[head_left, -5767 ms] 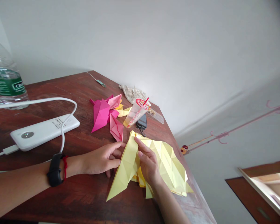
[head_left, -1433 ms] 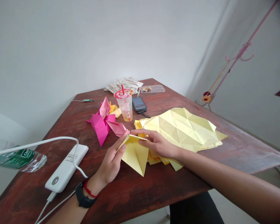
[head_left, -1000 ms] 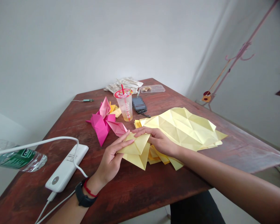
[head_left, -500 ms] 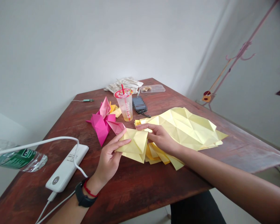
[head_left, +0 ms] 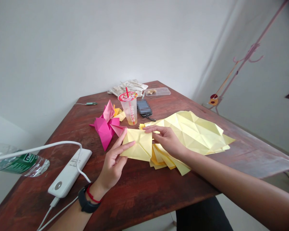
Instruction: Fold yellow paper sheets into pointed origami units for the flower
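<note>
Folded yellow paper [head_left: 141, 150], approx mid-frame: now a flat squarish packet; a sec ago its lower layer hung apart, so this fold looks nearly closed. L hand [head_left: 113, 164] pinches its left edge, fingers over front; R hand [head_left: 167, 138] nips upper-right corner, thumb + forefinger nearly together. Right of ctr: matte, faceted yellow sheets [head_left: 192, 131]. Left of ctr: angular magenta pcs [head_left: 102, 130]. Just above: translucent plastic cup [head_left: 128, 112].

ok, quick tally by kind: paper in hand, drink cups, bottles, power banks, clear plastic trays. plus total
Held yellow paper: 1
Drink cup: 1
Bottle: 1
Power bank: 1
Clear plastic tray: 1
Total: 5
</note>
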The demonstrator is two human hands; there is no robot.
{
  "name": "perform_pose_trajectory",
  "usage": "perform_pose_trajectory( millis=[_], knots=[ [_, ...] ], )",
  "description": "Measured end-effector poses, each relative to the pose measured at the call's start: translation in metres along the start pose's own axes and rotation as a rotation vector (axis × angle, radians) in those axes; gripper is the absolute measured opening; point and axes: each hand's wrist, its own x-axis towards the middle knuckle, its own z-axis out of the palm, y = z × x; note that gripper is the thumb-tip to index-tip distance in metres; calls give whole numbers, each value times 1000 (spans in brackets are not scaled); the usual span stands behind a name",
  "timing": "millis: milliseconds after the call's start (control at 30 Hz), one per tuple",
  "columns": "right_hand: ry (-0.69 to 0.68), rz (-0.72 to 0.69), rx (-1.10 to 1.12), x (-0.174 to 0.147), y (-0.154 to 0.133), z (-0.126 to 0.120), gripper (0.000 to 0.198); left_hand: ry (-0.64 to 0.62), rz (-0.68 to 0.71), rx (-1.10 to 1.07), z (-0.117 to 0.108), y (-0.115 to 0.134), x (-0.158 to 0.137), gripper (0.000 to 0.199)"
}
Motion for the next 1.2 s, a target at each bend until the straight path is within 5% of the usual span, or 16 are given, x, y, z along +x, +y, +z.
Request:
perform_pose_trajectory(
  millis=[133,333,533,867,1067,1200],
  knots=[
    [3,-63,-30,0,2,-1,17,-14,-31,-116,-4,-5,0,44],
    [-86,-152,-99,-5,0,-7,22,142,-165,-187,0,-12,7,31],
    [-166,-234,-135,-9,-4,-4,20,104,-231,-334,9,-7,12,64],
    [-176,-130,-299,-5,6,0,58,57,-249,-227,8,-10,8,52],
    [-322,-69,-236,-5,5,1,51,84,-202,-197,8,-11,8,43],
    [-261,-90,-211,-2,6,0,41,110,-184,-124,6,-11,8,34]
  ],
)
